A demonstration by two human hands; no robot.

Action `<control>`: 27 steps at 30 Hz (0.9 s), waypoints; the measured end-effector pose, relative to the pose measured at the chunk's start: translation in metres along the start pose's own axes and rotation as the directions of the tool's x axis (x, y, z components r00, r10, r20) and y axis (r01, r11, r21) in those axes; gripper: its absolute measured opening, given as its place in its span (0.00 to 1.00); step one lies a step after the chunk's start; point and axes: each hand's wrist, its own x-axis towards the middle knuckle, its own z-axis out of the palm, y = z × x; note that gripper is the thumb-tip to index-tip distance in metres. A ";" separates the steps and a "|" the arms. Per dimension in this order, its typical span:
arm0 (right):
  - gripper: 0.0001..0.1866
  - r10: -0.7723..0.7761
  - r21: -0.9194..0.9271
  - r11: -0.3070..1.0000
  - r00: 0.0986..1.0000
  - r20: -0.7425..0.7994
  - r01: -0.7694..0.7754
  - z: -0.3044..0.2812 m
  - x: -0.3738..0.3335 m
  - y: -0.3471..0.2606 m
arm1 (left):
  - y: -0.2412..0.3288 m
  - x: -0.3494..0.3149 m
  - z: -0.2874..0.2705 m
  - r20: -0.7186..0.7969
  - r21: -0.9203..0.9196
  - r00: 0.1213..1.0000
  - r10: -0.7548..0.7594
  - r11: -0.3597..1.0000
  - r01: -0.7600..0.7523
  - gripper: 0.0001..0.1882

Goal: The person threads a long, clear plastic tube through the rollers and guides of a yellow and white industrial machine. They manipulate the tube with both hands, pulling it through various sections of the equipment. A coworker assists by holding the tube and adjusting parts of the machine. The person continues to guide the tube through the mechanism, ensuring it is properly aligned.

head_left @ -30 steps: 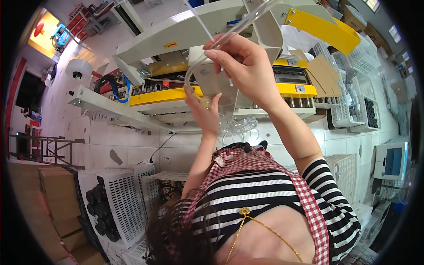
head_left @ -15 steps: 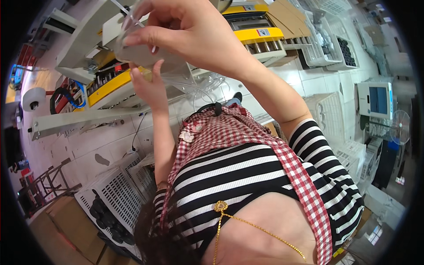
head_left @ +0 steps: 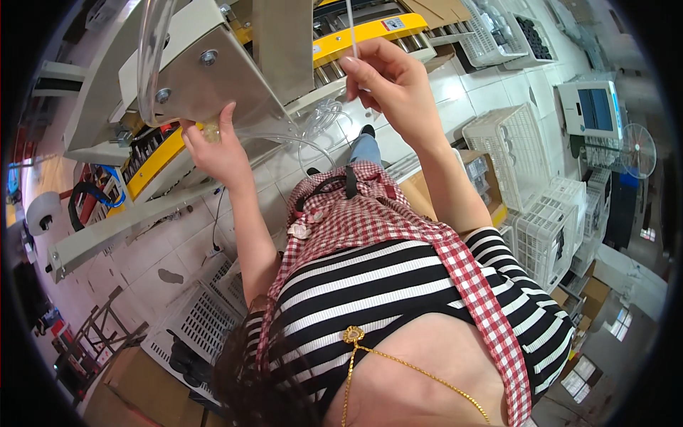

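My right hand (head_left: pixel 398 85) is raised at the upper middle, thumb and fingers pinched on a thin white strand (head_left: pixel 351 25) that runs up out of view. At the left, my left hand (head_left: pixel 219 156) has its fingers curled round a translucent yellowish piece (head_left: pixel 211 132), with the thumb pointing up. Its exact kind is hard to make out. Clear tubing (head_left: pixel 274 136) trails right from near that hand into a loose coil (head_left: pixel 324 117). Above the left hand stands a bent clear plastic tube (head_left: pixel 148 64), in front of a bolted metal plate (head_left: pixel 213 82).
A machine with yellow rails (head_left: pixel 370 39) and rollers spans the far side. A grey metal beam (head_left: pixel 121 203) juts out at left. White plastic crates (head_left: pixel 505 153) stand right, another crate (head_left: pixel 188 320) lower left. A monitor (head_left: pixel 590 107) and a fan (head_left: pixel 637 151) are far right.
My right hand has moved right, away from the clear tube and my left hand, with the white strand in its fingers. My left hand has shifted slightly left and down.
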 end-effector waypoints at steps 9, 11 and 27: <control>0.09 0.282 -0.167 0.947 0.959 0.020 -0.275 -0.017 -0.034 0.126 | 0.005 0.001 -0.003 -0.013 -0.021 0.998 0.058 0.998 -0.058 0.27; 0.09 0.330 -0.208 0.927 0.942 0.059 -0.312 -0.020 -0.045 0.145 | 0.003 0.002 -0.008 0.023 -0.058 1.000 0.018 0.998 -0.016 0.22; 0.06 0.115 -0.149 0.984 0.982 0.149 -0.092 0.025 -0.028 0.076 | -0.012 0.101 -0.070 0.199 -0.499 0.938 -0.284 0.794 0.346 0.14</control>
